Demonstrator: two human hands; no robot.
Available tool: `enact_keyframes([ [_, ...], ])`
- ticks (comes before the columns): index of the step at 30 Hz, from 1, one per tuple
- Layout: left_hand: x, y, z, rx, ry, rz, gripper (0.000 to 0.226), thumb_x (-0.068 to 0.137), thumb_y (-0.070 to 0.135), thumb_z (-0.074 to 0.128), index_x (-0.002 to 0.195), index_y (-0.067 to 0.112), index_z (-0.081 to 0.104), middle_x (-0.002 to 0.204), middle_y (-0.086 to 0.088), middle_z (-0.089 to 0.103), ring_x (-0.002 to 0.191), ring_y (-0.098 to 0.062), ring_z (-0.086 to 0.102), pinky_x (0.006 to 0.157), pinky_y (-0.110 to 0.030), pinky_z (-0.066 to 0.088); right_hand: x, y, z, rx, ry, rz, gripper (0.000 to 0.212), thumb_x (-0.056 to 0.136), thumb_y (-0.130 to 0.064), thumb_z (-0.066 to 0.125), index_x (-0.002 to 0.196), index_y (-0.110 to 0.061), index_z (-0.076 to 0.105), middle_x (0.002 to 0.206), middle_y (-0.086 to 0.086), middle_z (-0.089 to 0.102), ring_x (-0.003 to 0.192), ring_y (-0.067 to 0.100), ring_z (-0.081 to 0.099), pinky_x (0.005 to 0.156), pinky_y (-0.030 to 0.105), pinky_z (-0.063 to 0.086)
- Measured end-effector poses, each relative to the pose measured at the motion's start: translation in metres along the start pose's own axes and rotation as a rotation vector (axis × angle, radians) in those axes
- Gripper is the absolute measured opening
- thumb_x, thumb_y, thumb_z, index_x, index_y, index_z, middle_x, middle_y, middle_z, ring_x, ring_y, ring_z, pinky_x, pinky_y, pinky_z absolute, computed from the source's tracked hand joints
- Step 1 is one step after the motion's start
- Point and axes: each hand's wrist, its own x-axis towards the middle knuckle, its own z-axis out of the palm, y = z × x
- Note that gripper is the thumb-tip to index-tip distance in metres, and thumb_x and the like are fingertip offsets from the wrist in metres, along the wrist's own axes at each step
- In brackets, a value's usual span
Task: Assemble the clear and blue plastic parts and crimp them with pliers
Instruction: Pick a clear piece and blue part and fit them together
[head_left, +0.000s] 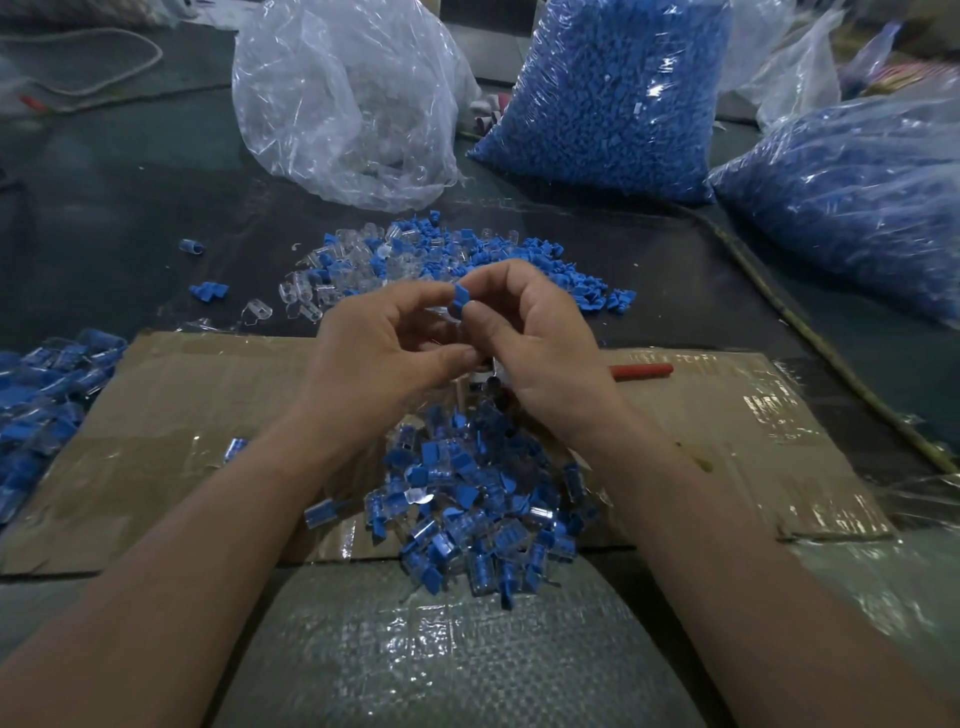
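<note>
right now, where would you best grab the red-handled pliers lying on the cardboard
Probably by the red handle of the pliers, from above on the right: it lies flat on the cardboard and pokes out clear, while the head end is hidden behind the right hand.

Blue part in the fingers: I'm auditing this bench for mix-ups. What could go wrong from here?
The blue part, pinched between the left hand and right hand close to the near pile, could slip and drop in among those pieces. The pliers lie partly hidden behind the right hand; reaching for them might scatter that pile.
</note>
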Motion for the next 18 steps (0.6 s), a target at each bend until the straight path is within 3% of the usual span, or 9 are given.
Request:
enact_keyframes([
  [5,0.0012,-0.0008,-0.0037,0.002,-0.013,-0.022,0.036,0.069,0.006,0.071,0.104,0.015,0.066,0.082,0.010,0.069,0.072,-0.002,0.068,0.060,-0.011,0.051,0.0007,0.0050,0.0014,-0.057,0.053,-0.011,0.027,0.091,-0.004,0.051,0.085,-0.030,0.047,0.085,-0.008,0.053,0.081,0.007,0.054,0.077,0.024,0.051],
  [7,0.0011,-0.0001,-0.0038,0.006,-0.017,-0.012,0.029,0.072,0.005,0.070,0.094,0.023,0.066,0.080,0.013,0.068,0.071,-0.001,0.068,0.059,-0.010,0.050,0.0008,0.0056,0.0011,-0.060,0.069,-0.011,0.026,0.092,-0.005,0.051,0.084,-0.030,0.046,0.085,-0.009,0.053,0.080,0.005,0.054,0.076,0.020,0.050],
  [9,0.0005,0.0009,-0.0043,-0.010,-0.007,-0.002,0.029,0.074,0.005,0.070,0.087,0.030,0.065,0.075,0.014,0.070,0.070,-0.003,0.068,0.059,-0.011,0.051,0.0011,0.0053,0.0002,-0.036,0.079,-0.005,0.025,0.092,-0.005,0.050,0.085,-0.029,0.047,0.084,-0.009,0.052,0.078,0.004,0.053,0.075,0.018,0.049],
  [11,0.0002,0.0014,-0.0055,-0.019,-0.005,0.006,0.031,0.076,0.004,0.068,0.085,0.033,0.064,0.077,0.015,0.071,0.069,-0.004,0.068,0.060,-0.012,0.052,0.0011,0.0053,-0.0004,-0.017,0.080,0.011,0.023,0.092,-0.004,0.050,0.086,-0.026,0.048,0.086,-0.007,0.053,0.082,0.008,0.055,0.080,0.025,0.051],
  [14,0.0010,0.0016,-0.0057,-0.018,-0.006,0.010,0.029,0.078,0.003,0.067,0.086,0.031,0.065,0.081,0.014,0.071,0.067,-0.004,0.068,0.060,-0.011,0.051,0.0008,0.0047,-0.0013,0.019,0.080,0.034,0.021,0.093,-0.003,0.049,0.088,-0.024,0.049,0.088,-0.002,0.054,0.087,0.017,0.059,0.083,0.034,0.053],
  [18,0.0019,0.0004,-0.0054,-0.008,0.037,-0.013,0.027,0.078,0.000,0.067,0.085,0.026,0.066,0.073,0.007,0.071,0.064,-0.004,0.067,0.060,-0.011,0.051,0.0011,0.0043,-0.0021,0.033,0.075,0.039,0.021,0.093,-0.002,0.048,0.088,-0.022,0.049,0.086,-0.003,0.055,0.084,0.015,0.062,0.081,0.032,0.055],
])
